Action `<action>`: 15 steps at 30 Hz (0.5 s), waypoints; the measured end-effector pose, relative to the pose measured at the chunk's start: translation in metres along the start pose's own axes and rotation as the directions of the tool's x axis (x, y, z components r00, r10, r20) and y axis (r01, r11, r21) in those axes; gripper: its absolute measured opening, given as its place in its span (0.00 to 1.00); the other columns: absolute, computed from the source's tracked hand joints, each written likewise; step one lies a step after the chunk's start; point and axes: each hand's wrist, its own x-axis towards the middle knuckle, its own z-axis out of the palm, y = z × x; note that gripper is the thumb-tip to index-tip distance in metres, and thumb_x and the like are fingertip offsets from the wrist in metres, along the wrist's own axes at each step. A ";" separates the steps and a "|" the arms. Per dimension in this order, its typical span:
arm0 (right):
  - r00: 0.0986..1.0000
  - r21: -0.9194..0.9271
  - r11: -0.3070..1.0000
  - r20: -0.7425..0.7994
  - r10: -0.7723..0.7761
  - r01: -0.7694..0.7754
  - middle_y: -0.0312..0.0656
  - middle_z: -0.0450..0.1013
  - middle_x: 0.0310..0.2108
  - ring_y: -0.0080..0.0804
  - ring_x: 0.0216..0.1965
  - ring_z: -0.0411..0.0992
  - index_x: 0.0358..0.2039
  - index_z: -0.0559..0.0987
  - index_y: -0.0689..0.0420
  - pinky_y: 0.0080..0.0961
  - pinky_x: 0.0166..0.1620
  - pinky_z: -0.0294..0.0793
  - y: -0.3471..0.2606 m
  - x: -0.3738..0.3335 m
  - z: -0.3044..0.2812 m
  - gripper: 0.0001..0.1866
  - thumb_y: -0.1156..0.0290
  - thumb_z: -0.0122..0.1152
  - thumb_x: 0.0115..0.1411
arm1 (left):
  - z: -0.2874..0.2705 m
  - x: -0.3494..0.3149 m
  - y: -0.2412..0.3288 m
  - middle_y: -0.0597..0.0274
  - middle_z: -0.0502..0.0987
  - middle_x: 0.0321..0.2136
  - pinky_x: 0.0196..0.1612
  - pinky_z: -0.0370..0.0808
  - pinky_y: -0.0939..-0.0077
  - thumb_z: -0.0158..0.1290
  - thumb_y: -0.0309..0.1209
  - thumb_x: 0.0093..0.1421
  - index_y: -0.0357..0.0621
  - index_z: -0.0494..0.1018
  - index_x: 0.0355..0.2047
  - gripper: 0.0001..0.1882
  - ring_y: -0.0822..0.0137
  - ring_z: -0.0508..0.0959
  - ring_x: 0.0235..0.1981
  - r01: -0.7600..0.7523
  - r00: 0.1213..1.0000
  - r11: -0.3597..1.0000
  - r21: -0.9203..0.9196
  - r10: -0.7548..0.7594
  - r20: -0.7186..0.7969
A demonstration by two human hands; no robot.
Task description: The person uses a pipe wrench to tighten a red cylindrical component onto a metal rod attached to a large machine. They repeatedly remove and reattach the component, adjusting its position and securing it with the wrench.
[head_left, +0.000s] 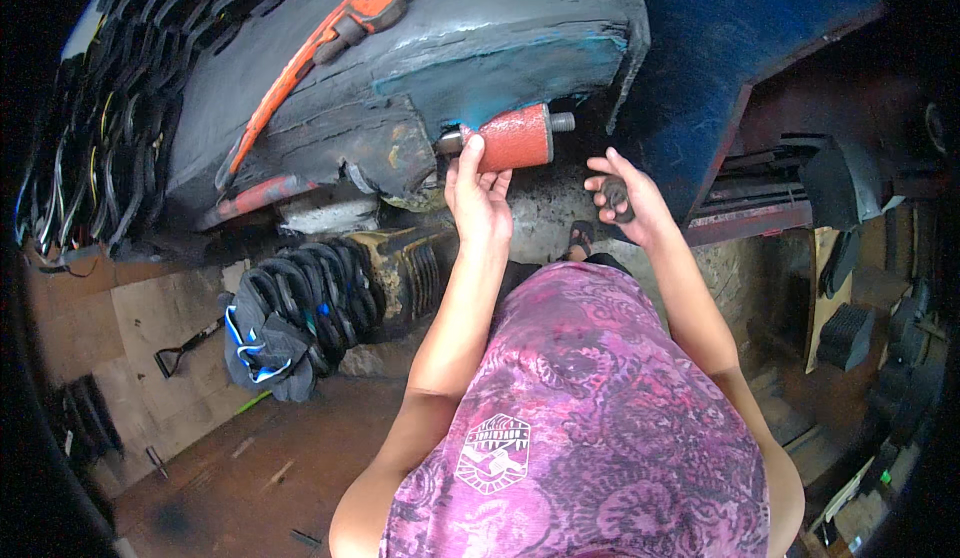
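Left hand point(478, 193) raised, fingers curled loosely, thumb tip pressed against the left end of a red cylinder point(516, 138); not wrapped around it, just touching. Red cylinder sits horizontal on a grey metal shaft point(562, 122) that sticks out both ends, tucked under the lip of a big worn grey-and-teal machine body point(480, 38). Right hand point(628, 196) to the right of the cylinder, apart from it, palm up, fingers half curled, cupping a small dark rubber piece point(615, 196).

Orange pipe wrench point(330, 43) lies on top of the machine, handle slanting down-left. Blue metal panel point(740, 28) at upper right. Stack of black sandal soles point(310, 303) on the ledge lower left of the hands; more black pieces hang at far left point(110, 108). Small hammer point(185, 346) on the floor. Person wears a purple patterned shirt point(600, 408).
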 end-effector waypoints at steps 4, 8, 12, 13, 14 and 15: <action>0.991 0.276 0.952 0.067 0.117 -0.131 0.47 0.74 0.37 0.29 0.29 0.72 0.53 0.70 0.62 0.23 0.28 0.72 0.022 0.002 -0.011 0.34 0.41 0.47 0.64 | -0.010 0.009 0.001 0.63 0.76 0.42 0.41 0.75 0.69 0.63 0.39 0.55 0.48 0.66 0.50 0.26 0.66 0.77 0.41 -0.013 0.999 1.000 0.024 0.011 0.050; 0.982 0.390 0.919 0.188 -0.015 -0.060 0.49 0.74 0.39 0.35 0.35 0.73 0.54 0.70 0.63 0.28 0.35 0.75 0.022 -0.006 -0.009 0.38 0.38 0.40 0.65 | -0.027 0.005 -0.003 0.59 0.75 0.44 0.42 0.76 0.63 0.57 0.42 0.61 0.48 0.63 0.52 0.24 0.64 0.77 0.43 0.023 0.988 0.998 0.058 -0.032 0.149; 0.957 0.460 0.887 0.248 -0.150 0.020 0.48 0.75 0.37 0.37 0.36 0.73 0.51 0.72 0.62 0.32 0.38 0.75 0.012 -0.013 0.003 0.39 0.35 0.38 0.64 | -0.039 -0.036 -0.011 0.60 0.78 0.36 0.39 0.76 0.71 0.52 0.43 0.65 0.45 0.68 0.51 0.20 0.67 0.78 0.36 0.156 0.923 0.942 0.297 -0.246 0.295; 0.933 0.489 0.872 0.296 -0.202 0.034 0.48 0.75 0.37 0.37 0.36 0.73 0.51 0.72 0.62 0.32 0.38 0.75 0.009 -0.014 0.006 0.39 0.35 0.38 0.64 | -0.038 -0.047 -0.012 0.61 0.78 0.34 0.38 0.76 0.73 0.52 0.42 0.65 0.44 0.69 0.50 0.19 0.68 0.78 0.34 0.187 0.900 0.891 0.414 -0.324 0.291; 0.923 0.507 0.861 0.311 -0.227 0.041 0.48 0.75 0.37 0.38 0.37 0.74 0.51 0.73 0.62 0.34 0.40 0.76 0.006 -0.015 0.009 0.39 0.36 0.37 0.65 | -0.036 -0.059 -0.013 0.63 0.78 0.33 0.35 0.75 0.75 0.53 0.40 0.64 0.44 0.71 0.49 0.17 0.70 0.78 0.31 -0.021 0.865 0.840 0.541 -0.256 0.431; 0.924 0.514 0.857 0.304 -0.233 0.047 0.48 0.75 0.37 0.39 0.37 0.74 0.51 0.73 0.62 0.35 0.42 0.76 0.003 -0.016 0.012 0.38 0.36 0.36 0.65 | -0.031 -0.069 -0.013 0.64 0.79 0.31 0.32 0.74 0.77 0.54 0.38 0.64 0.43 0.73 0.49 0.16 0.72 0.77 0.28 -0.194 0.824 0.715 0.672 -0.253 0.507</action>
